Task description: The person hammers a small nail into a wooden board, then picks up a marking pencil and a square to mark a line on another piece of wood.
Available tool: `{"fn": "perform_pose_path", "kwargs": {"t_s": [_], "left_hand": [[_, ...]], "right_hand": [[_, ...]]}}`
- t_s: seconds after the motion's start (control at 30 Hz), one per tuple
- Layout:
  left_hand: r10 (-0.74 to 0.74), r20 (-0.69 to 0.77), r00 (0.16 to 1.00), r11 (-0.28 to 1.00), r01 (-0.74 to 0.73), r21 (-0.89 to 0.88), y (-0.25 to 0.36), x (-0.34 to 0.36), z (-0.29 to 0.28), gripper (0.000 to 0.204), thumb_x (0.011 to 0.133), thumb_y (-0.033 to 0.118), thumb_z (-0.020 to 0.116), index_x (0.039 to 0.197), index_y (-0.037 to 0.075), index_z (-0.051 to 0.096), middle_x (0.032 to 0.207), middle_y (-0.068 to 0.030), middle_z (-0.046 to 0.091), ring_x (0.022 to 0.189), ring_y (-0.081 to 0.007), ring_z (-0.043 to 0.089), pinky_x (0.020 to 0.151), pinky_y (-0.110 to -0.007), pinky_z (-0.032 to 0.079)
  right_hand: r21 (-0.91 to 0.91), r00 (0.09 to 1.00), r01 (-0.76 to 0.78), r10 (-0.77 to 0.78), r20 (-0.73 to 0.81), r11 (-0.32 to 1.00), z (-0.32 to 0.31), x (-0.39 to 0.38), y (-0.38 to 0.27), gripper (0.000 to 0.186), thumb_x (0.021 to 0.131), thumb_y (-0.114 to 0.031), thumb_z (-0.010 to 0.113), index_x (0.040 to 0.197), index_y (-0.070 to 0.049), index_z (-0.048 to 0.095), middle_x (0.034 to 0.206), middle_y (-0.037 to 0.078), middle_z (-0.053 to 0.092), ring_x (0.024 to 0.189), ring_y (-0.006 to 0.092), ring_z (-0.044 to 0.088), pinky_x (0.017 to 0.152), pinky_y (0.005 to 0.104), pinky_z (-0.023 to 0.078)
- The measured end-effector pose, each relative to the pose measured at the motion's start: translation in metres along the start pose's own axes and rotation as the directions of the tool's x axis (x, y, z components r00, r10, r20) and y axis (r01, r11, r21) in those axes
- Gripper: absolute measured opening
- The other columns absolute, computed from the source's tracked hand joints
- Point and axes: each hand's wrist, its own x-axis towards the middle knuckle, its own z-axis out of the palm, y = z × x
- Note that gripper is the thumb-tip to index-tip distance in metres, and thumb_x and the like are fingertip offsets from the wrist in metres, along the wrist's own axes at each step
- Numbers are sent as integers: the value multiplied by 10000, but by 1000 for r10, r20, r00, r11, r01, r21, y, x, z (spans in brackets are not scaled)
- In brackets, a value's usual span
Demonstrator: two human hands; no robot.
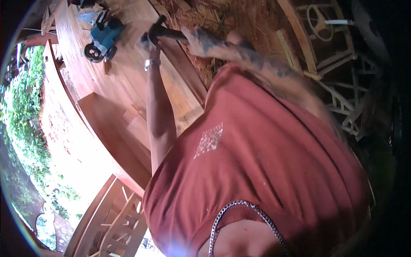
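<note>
Both hands, left hand [150,42] and right hand [193,36], are closed on a dark handled tool [165,31] over the smooth reddish wooden panel [115,77], a blue power tool [104,37] lying left, sawdust [239,21] beyond, a maroon shirt [265,162] blocking the foreground.

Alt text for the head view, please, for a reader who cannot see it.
Both hands grip a dark tool over a reddish wooden slab: left hand at its head, right hand on its handle. A teal power tool lies nearby; a red shirt fills the foreground.
</note>
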Motion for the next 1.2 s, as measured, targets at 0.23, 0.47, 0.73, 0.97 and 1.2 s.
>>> {"fn": "perform_pose_path", "kwargs": {"t_s": [0.23,0.47,0.73,0.97,1.2], "left_hand": [[-549,-310,776,767,320,-556,16,20,-15,270,861,239,685,730,56,536,576,-27,533,464,-121,498,413,-262,379],[-432,-44,901,864,399,-308,24,27,-17,252,813,165,671,688,-53,659,568,-50,601,486,-112,535,476,-281,426],[-225,94,970,973,229,-38,53,30,-17,295,816,213,658,649,-29,636,544,-28,578,510,-109,524,505,-305,427],[-96,51,994,995,98,-34,34,31,-15,303,823,213,643,652,-29,579,515,-64,521,508,-137,479,514,-361,419],[249,26,968,968,-249,11,18,32,-6,293,862,297,651,795,12,653,625,-62,590,567,-187,591,570,-375,498]], "right_hand": [[201,956,-291,289,43,935,-21,-36,18,345,873,-236,617,1099,-5,499,848,284,638,818,434,655,691,507,499],[229,937,-348,346,51,909,-12,-44,27,358,895,-306,622,1068,-8,525,850,258,632,856,426,644,733,503,491],[278,958,-286,268,101,917,-32,-7,-10,365,890,-299,637,1076,-3,533,808,249,627,816,417,654,709,478,503],[338,944,71,46,-328,938,-53,42,-71,436,822,-122,684,1194,-28,476,644,198,598,570,386,633,540,447,515],[-241,968,101,-151,-199,965,38,23,10,419,823,-125,607,1207,-29,469,656,211,599,640,415,649,586,502,519]]}}
